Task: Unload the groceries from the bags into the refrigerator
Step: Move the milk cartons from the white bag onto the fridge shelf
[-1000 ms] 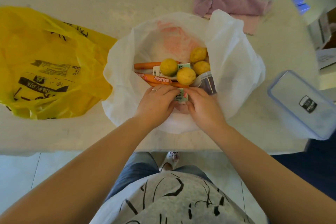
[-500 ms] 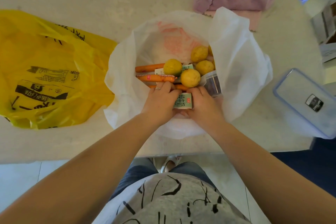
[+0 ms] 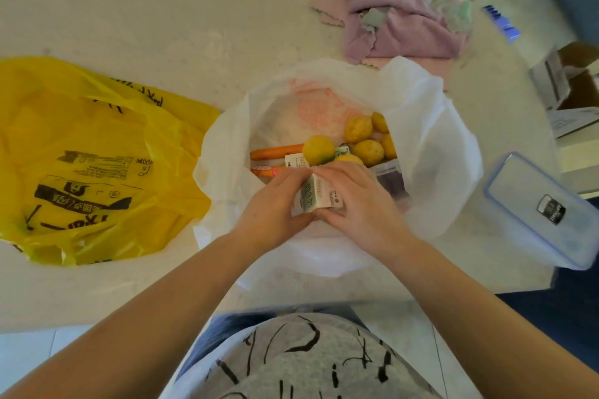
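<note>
Head view: a small carton (image 3: 319,196) is held at frame centre, over the near rim of the white bag (image 3: 450,152), clamped between both hands. The left hand (image 3: 274,204) is curled against its left face and the right hand (image 3: 359,201) is curled over its top and right face, presumably to lift it without tipping. Yellow fruits (image 3: 358,129), carrots (image 3: 275,151) and a clear tub (image 3: 390,176) are left inside the bag, just above the hands. A yellow bag (image 3: 97,159) is seen lying flat at left on the counter (image 3: 194,29); a lidded container (image 3: 541,210) sits at right. The refrigerator is not in view.
</note>
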Demonstrator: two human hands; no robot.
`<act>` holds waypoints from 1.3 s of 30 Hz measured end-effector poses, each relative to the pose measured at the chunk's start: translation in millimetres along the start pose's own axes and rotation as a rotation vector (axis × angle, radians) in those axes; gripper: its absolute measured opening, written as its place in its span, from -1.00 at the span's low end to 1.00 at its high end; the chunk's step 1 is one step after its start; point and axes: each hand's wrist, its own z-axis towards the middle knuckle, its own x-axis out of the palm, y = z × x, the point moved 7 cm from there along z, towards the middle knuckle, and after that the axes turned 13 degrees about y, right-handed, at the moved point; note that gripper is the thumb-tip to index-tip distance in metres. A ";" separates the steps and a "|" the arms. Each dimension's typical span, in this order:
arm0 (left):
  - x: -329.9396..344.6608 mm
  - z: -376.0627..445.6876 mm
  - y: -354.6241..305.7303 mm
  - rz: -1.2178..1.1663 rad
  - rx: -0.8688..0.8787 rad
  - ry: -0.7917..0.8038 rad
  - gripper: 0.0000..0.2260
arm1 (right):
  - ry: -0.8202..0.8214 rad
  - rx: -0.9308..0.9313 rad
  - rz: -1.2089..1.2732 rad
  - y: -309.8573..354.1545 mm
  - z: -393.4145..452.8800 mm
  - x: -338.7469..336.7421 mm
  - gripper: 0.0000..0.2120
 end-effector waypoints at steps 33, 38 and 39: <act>-30.8 84.9 10.9 0.129 0.021 0.352 -0.47 | 0.407 0.244 -0.503 -62.5 44.5 -0.6 -0.80; -29.0 93.1 25.1 0.122 0.009 0.343 -0.50 | 0.485 0.205 -0.595 -63.6 50.9 3.5 -0.83; -32.5 94.3 24.3 0.096 0.018 0.322 -0.52 | 0.483 0.204 -0.571 -65.2 53.7 1.7 -0.84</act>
